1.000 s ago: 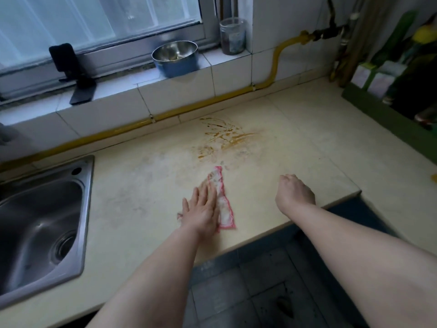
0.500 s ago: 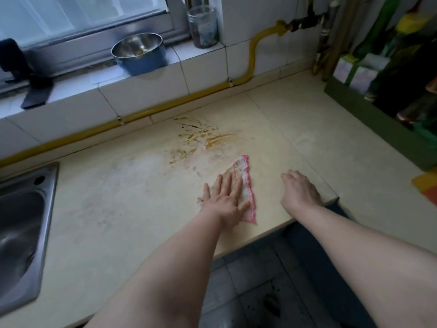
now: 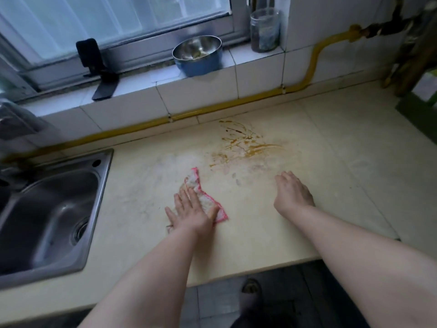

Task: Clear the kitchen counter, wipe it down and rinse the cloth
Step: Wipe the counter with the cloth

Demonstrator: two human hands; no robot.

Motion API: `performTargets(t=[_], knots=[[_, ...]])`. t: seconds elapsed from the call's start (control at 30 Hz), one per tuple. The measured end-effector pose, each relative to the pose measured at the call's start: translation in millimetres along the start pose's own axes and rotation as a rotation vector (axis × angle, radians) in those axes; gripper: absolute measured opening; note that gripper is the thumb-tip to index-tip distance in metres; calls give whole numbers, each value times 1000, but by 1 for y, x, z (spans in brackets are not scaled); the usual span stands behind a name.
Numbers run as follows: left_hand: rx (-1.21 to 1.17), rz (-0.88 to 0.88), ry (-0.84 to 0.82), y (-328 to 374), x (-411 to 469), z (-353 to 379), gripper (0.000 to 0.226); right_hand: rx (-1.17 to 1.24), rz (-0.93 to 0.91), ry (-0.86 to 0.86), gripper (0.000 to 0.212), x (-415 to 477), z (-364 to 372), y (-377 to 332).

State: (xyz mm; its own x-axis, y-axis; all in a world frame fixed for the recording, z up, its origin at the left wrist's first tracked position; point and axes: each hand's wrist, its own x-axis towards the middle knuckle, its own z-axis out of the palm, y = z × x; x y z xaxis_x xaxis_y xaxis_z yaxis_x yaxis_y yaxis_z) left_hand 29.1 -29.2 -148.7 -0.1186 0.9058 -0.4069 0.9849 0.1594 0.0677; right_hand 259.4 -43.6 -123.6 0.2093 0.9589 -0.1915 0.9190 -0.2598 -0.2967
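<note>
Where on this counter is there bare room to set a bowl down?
Bare counter lies between the sink and the cloth, and right of the right hand. The brown stain soils the middle; the windowsill holds bowl, jar and stand.

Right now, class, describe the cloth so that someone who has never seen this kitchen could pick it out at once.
Start at the steel sink set into the pale counter and look right, towards the orange-brown stain. Between them, nearer the front edge, the left hand presses flat on a crumpled cloth. It is whitish with a bright pink border, the only fabric on the counter.
</note>
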Motion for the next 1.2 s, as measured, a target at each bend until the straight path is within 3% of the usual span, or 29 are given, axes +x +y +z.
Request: performTargets(t=[0.17,0.5,0.83,0.97,1.07,1.2], knots=[[-25,-26,15,11,31,-12,97,-8,82,34,54,23,-3,3],[10,107,-30,60,105,-44,100,-114,316,18,57,78,-29,29],[34,165,54,135,183,-72,103,-233,353,-64,48,103,-35,63],[-54,223,99,165,204,-78,92,-251,373,-77,46,112,-33,66],[101,332,155,174,215,-74,76,-243,368,-79,44,117,-34,68],[169,397,22,192,216,-78,72,-242,372,-96,45,121,-36,69]])
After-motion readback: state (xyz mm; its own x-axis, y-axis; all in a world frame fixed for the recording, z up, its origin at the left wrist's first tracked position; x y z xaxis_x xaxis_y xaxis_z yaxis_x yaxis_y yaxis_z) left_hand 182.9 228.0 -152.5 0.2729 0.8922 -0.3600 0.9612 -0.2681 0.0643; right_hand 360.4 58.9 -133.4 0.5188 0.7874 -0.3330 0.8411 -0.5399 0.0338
